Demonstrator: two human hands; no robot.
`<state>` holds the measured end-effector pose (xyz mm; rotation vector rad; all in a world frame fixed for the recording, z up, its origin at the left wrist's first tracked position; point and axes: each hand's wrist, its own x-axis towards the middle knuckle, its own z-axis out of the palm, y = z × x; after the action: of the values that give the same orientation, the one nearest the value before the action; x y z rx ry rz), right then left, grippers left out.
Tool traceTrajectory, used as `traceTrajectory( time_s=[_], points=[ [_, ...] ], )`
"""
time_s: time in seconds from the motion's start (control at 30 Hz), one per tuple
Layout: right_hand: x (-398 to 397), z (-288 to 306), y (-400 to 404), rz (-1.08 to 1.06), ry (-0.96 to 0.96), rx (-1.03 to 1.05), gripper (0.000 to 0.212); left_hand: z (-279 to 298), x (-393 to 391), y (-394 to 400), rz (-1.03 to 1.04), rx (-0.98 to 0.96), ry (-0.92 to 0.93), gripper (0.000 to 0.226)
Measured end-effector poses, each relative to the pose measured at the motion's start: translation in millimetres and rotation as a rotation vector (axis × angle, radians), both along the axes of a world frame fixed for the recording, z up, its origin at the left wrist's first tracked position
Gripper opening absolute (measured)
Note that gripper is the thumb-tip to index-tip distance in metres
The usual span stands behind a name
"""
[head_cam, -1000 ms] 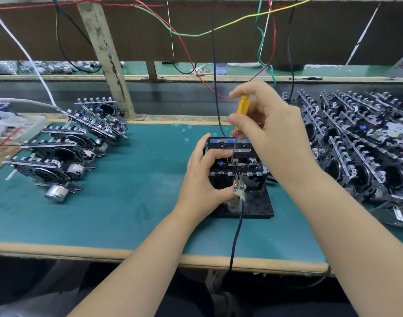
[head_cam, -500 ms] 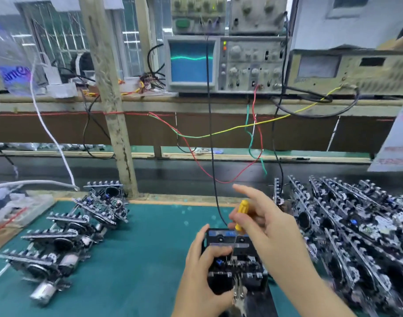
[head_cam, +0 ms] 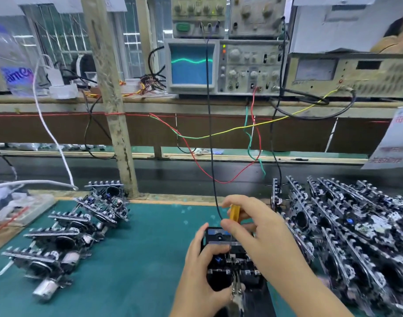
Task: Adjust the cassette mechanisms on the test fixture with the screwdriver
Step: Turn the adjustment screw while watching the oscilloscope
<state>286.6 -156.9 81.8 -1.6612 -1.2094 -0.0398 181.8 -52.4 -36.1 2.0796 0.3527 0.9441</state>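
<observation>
Right hand (head_cam: 262,232) pinches the yellow screwdriver (head_cam: 234,212) above the cassette mechanism (head_cam: 228,255), which left hand (head_cam: 202,275) grips

The screwdriver (head_cam: 234,212) has a yellow handle and stands nearly upright, its thin shaft going down into the black cassette mechanism (head_cam: 230,261). That mechanism sits on the dark test fixture (head_cam: 263,291).

Not much I can read from here. Plastic bag (head_cam: 12,65) at far left of the upper shelf has blue print, looks like "am@", rest cut off. Paper sign (head_cam: 394,143) hanging at the right edge has red characters, too blurred. Instrument panel labels too small to read.
</observation>
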Motion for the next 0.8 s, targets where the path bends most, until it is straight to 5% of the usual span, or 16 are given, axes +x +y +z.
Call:
traceTrajectory(
  time_s=[0.5, 0.67, 0.8],
  points=[
    [12.7, 1.2, -12.9, 0.255, -0.038, -0.100, 0.036, 0.3, -1.0, 0.6, -0.001, -0.004, 0.043, 0.061],
    [23.4, -6.1, -9.0, 0.244, 0.051, -0.061, 0.049, 1.5, -1.8, -2.0, 0.010, -0.029, 0.047, 0.060],
    [22.2, -13.2, -2.4, 0.154, 0.097, 0.042, 0.039, 1.9, -1.9, -1.9, 0.011, -0.030, 0.050, 0.060]
  ],
)
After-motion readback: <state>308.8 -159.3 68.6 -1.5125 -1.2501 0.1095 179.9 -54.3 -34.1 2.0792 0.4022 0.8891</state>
